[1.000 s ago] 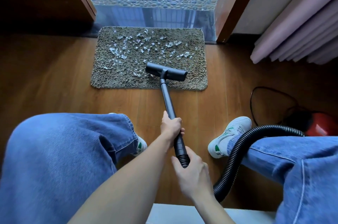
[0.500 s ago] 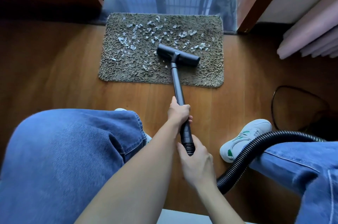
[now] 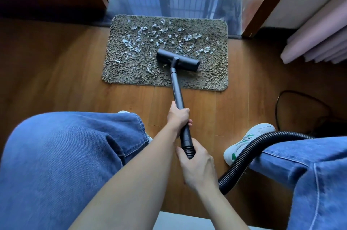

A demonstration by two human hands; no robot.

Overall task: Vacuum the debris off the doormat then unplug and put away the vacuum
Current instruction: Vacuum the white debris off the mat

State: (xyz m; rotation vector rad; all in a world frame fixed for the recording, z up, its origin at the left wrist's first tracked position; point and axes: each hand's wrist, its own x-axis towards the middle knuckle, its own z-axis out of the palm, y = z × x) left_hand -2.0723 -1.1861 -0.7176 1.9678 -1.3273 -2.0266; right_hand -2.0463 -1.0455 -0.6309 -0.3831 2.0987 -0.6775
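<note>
Left hand (image 3: 178, 117) grips black vacuum wand (image 3: 175, 83) mid-shaft. Right hand (image 3: 198, 166) grips its ribbed lower end. Black floor head (image 3: 187, 63) ahead on shaggy grey-brown doormat (image 3: 212, 72).

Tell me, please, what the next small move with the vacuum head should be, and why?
Probably push the vacuum head forward and left across the doormat: it sits on the near half, while most white debris lies beyond and left of it. The left hand and right hand grip the wand.

loose blue jeans (image 3: 56, 164), white sneakers (image 3: 262, 130), seemingly green-marked.
</note>
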